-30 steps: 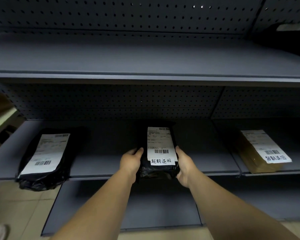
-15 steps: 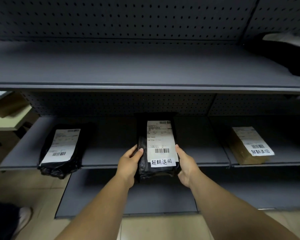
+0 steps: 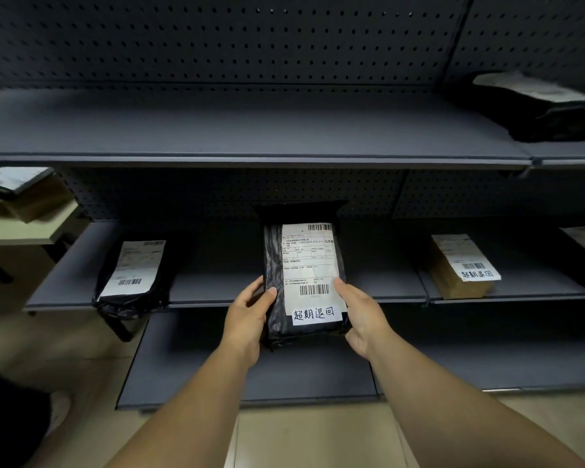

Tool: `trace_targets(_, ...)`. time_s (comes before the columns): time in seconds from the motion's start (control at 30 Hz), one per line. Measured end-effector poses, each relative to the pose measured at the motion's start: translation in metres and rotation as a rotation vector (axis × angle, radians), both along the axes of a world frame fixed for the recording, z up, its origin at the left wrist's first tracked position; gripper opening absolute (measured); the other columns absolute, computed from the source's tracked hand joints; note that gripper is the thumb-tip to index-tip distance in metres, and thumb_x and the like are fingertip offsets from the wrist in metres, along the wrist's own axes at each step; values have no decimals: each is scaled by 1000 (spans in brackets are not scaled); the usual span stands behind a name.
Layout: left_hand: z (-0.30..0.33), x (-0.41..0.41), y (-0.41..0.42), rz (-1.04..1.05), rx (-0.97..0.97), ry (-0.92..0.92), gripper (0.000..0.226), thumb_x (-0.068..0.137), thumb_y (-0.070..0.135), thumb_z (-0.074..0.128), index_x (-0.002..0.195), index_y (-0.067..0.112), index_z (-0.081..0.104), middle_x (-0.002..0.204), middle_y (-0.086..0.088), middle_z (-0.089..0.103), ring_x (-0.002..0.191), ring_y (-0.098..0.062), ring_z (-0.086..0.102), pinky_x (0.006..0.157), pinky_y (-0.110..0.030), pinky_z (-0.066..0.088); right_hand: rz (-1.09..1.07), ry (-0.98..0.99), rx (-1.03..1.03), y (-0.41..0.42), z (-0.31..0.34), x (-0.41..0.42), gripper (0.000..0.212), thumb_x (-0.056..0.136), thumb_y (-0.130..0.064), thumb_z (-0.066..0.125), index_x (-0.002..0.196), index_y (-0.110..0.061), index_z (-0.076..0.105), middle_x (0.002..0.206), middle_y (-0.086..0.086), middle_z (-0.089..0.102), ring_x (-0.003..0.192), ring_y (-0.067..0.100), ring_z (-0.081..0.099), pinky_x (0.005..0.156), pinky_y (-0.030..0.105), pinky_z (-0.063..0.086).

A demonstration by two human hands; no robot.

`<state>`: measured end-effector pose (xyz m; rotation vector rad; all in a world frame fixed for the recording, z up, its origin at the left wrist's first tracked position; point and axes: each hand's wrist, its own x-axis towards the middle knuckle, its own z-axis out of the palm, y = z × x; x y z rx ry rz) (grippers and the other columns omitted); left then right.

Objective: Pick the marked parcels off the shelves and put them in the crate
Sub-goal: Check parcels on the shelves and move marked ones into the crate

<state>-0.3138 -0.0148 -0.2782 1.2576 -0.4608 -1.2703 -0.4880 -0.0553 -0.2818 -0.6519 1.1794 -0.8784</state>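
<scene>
1. The person holds a black poly-bag parcel (image 3: 303, 282) with both hands, lifted in front of the middle shelf (image 3: 379, 288), its label facing up. A handwritten white strip (image 3: 314, 314) at the label's near end marks it.
2. The left hand (image 3: 247, 312) grips the parcel's left edge, thumb over the top and fingers curled underneath. The right hand (image 3: 358, 312) grips the right edge, thumb on the label beside the barcode.
3. The wrap is glossy and wrinkled, so it is probably slippery. The parcel keeps a flat, block-like shape, which suggests stiff contents, and it seems light enough for one hand.
4. Gripping the long sides near the near end, as shown, looks sound. Pinching the loose plastic alone could let it slide.
5. A brown box parcel (image 3: 460, 268) on the right of the shelf bears a similar handwritten strip. The black bag parcel (image 3: 132, 278) on the left shows none.
6. No crate is in view.
</scene>
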Motion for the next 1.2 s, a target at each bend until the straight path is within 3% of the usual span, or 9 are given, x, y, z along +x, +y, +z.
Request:
trace_targets(0.37,14,-4,22,2,-62,46,26,87,5,63,103,26,64,111,-2,67,96,-17,67,85,-34,53,-18,-42,-92,23,24,-6,24,90,-28,62,106,-11,69,97,6,75,93,24,71,94,46,52)
trace_targets(0.5,22,-8,24,-30,-79,46,31,86,6,65,112,22,63,114,-4,68,100,-20,67,90,-38,52,-9,-35,-97,22,36,-12,34,86,-32,67,111,-9,65,102,10,74,98,27,69,95,47,51)
trace_targets(0.73,37,-22,20,-81,-97,33,29,84,8,67,108,25,65,107,-1,71,92,-15,70,78,-31,55,56,11,-59,19,59,-34,39,83,-37,69,108,-8,66,100,11,74,94,29,70,92,49,52)
trace_targets(0.87,42,-35,13,-153,-80,4,30,84,9,68,109,25,65,106,1,72,95,-16,69,78,-31,55,-24,50,-78,18,61,-50,35,84,-35,68,104,-7,68,95,11,75,89,28,72,89,50,54)
trace_targets(1.03,49,-56,-2,-267,-47,-89,17,87,22,66,104,24,68,101,2,74,91,-12,70,77,-28,55,-152,59,-85,18,56,-77,33,83,-37,68,102,-9,68,92,9,76,86,27,73,87,49,55)
trace_targets(1.13,54,-69,-17,-329,-81,-271,14,90,30,61,100,29,71,105,9,71,99,-5,63,88,-25,47,-240,62,-80,20,55,-98,32,84,-38,67,100,-10,68,91,8,76,86,27,73,88,49,54)
trace_targets(1.2,58,-81,-28,-383,-142,-416,10,90,32,61,95,36,68,105,17,67,96,5,57,82,-15,42,-315,59,-73,24,56,-113,31,84,-37,67,99,-11,68,90,8,76,86,27,73,88,49,54)
